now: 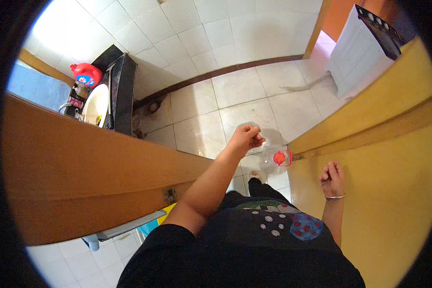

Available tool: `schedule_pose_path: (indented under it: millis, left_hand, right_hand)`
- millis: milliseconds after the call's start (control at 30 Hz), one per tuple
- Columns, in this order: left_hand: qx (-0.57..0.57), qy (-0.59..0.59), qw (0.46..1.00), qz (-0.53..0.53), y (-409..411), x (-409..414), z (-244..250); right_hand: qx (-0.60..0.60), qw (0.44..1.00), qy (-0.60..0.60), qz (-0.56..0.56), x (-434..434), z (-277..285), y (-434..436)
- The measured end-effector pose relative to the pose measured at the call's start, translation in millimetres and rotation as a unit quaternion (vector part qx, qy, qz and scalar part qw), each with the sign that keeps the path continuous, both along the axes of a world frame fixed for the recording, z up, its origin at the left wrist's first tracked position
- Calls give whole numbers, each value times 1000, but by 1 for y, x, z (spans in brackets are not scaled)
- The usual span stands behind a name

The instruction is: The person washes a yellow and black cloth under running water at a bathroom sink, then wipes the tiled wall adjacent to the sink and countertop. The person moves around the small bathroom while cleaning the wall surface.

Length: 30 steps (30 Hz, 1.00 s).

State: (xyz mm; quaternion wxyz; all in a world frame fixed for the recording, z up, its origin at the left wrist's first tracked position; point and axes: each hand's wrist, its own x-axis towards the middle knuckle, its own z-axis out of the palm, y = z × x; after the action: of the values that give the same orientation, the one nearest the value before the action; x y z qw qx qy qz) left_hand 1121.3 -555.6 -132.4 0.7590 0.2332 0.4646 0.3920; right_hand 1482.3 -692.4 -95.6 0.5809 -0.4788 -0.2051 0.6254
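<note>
My left hand [247, 137] hangs over the tiled floor [239, 88] with its fingers curled in, and I see nothing in it. Just beyond its fingertips in the picture, a clear plastic bottle [268, 160] stands on the tiles; it has a red cap and a red handle. The bottle is apart from both hands. My right hand [333, 179], a bangle on its wrist, is in front of a yellow panel [378, 194]. Its fingers are loosely bent towards the palm, and nothing shows in them. Whether it touches the panel, I cannot tell.
A brown wooden door or panel [93, 169] spans the left side. Behind it, a black counter [124, 90] carries a cream washbasin [97, 102] and a red detergent bottle [88, 73]. A white appliance with knobs [361, 54] stands at upper right.
</note>
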Motion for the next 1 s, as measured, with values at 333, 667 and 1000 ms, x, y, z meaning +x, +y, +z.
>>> schedule_pose_path:
  millis: [333,667,1000]
  left_hand:
    - [-68,2,969,236,183,-148,-47]
    - [-174,53,904,387,298,-341,-151]
    - [-325,50,843,427,435,-489,-200]
  right_hand:
    - [29,994,-95,-33,15,52,156]
    - [-74,988,-125,-58,-80,8,281]
    - [-91,973,-146,153,-332,18,656]
